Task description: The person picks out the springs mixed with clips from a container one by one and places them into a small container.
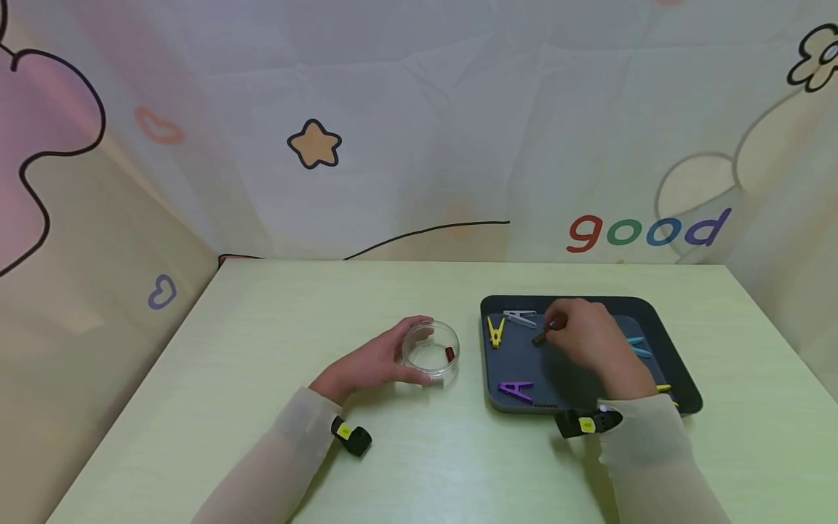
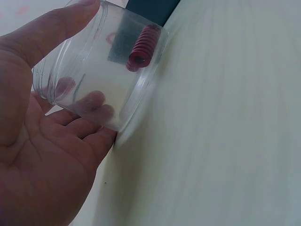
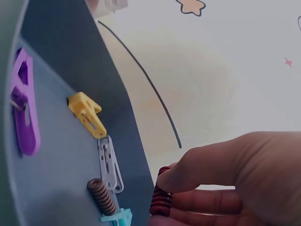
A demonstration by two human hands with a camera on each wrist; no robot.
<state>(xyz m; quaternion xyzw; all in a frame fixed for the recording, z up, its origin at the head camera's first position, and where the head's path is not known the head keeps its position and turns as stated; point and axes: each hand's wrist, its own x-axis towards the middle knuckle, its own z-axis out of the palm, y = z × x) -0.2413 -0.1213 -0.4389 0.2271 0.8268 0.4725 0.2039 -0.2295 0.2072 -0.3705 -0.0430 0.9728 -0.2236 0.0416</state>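
My left hand [image 1: 376, 362] grips a clear round jar [image 2: 120, 101], with the thumb on one side and the fingers round the other. Inside the jar lies a red coil spring [image 2: 143, 47]. Over the dark grey tray [image 1: 674, 356], my right hand [image 1: 592, 346] pinches another red coil spring [image 3: 162, 200] between thumb and fingers. Just below it in the tray is a brown coil spring [image 3: 101, 195]. Beside that spring sit a grey clothespin [image 3: 109, 165] and a light blue one [image 3: 120, 217].
A yellow clothespin [image 1: 495, 332] and a purple clothespin [image 1: 516, 391] lie in the tray's left part. Blue clothespins [image 1: 639, 347] and another yellow piece [image 1: 663, 388] show at the right, partly behind my right arm. The pale table [image 1: 262, 349] ends at a printed cloth backdrop [image 1: 419, 145].
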